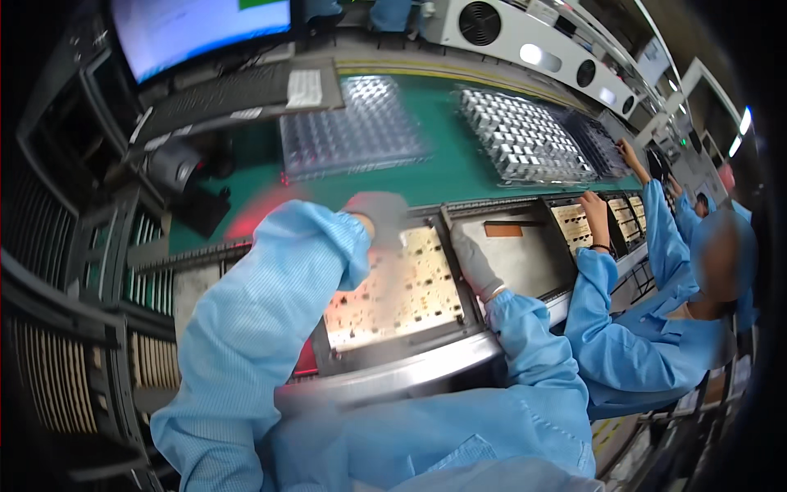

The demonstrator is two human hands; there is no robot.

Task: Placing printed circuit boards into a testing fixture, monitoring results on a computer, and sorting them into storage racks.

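Observation:
A beige circuit board panel [410, 287], dotted with small dark parts, sits in a dark carrier frame [402, 354] on the conveyor in front of me. My left hand [379, 215], in a grey glove, is over the far side of this panel. Motion smears its fingers, so I cannot tell what they hold, if anything. My right hand [475, 262], also gloved, lies along the right side of the frame with its fingers stretched out, and nothing shows in it. Right of that hand is a metal plate [525, 266] bearing a brown strip [503, 230].
Beyond the conveyor, a clear compartment tray [352, 131] and a tray of silvery parts [525, 135] lie on the green mat [438, 148]. A scanner [176, 164] casts red light at left, near a keyboard shelf [238, 102]. A co-worker's hand [596, 217] reaches over another panel at right.

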